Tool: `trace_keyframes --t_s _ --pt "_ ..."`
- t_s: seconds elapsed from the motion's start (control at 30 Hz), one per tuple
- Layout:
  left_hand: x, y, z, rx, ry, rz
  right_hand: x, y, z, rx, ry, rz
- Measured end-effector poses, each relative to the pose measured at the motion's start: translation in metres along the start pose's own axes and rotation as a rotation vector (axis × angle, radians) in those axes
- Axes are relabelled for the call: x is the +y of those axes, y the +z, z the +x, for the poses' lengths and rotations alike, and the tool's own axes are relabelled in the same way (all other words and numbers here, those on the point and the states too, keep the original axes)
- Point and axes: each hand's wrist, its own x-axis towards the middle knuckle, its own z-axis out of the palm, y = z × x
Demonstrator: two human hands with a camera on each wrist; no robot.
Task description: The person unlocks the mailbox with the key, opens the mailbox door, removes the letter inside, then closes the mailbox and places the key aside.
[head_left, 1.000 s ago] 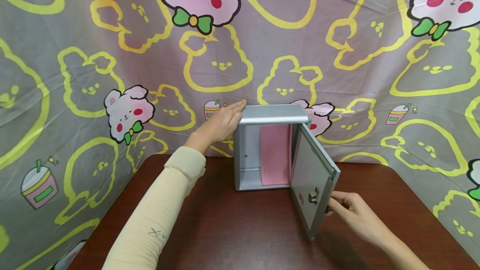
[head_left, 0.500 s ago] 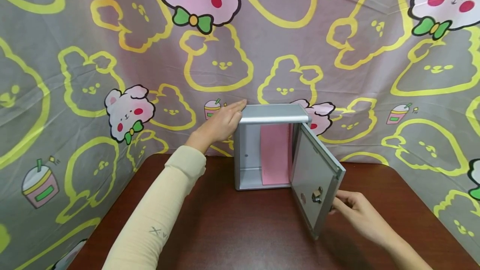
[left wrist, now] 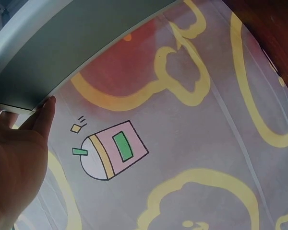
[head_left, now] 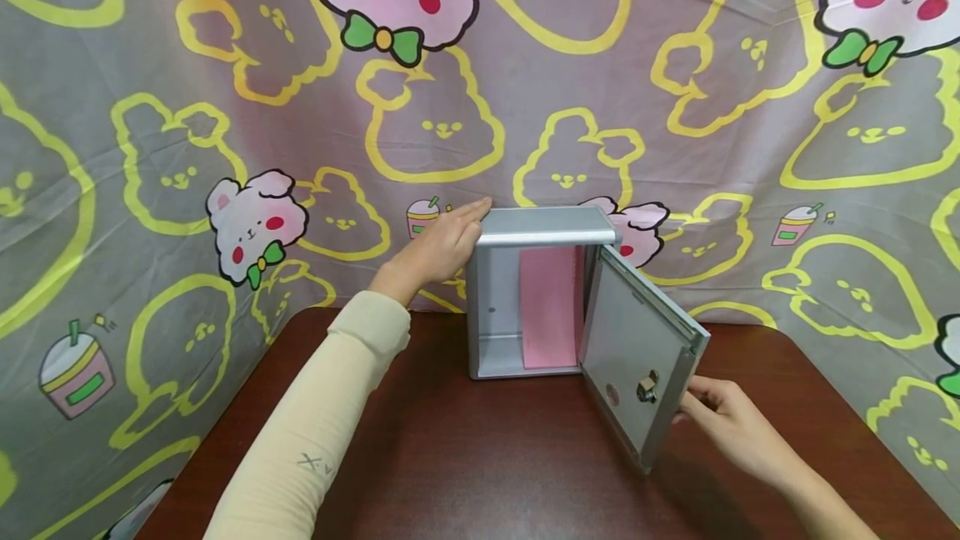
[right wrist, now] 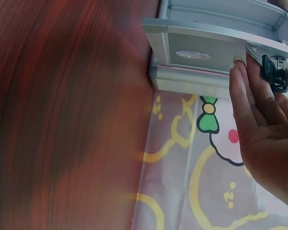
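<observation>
A small silver-grey metal cabinet (head_left: 546,225) stands upright on the table with its door (head_left: 637,340) swung out to the right. Inside leans a pink sheet (head_left: 550,307). The door's inner face carries a metal lock cam (head_left: 647,387). My left hand (head_left: 442,244) rests on the cabinet's top left corner, fingers extended; its fingertips (left wrist: 49,103) touch the edge in the left wrist view. At the door's outer face, my right hand (right wrist: 269,120) pinches a dark key (right wrist: 273,72) in the lock, its thumb partly out of frame. In the head view the door hides those fingertips.
The reddish-brown table (head_left: 480,457) runs under the cabinet and both arms. Patterned cloth (head_left: 450,132) with cartoon animals hangs behind and at both sides, close to the cabinet's back.
The door has swung further open, to the right, with my right hand moving along with it. My left hand keeps its place on the cabinet's corner.
</observation>
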Motion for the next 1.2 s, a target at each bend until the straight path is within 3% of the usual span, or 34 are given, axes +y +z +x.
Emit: trace_keyframes --t_s 0.37,1.2 --pt "0.004 0.001 -0.001 -0.015 -0.012 -0.018 0.006 -0.005 -0.003 0.027 0.066 0.006" --pt "0.004 0.0 -0.001 -0.003 -0.017 -0.039 0.014 -0.009 -0.003 0.134 0.019 -0.035"
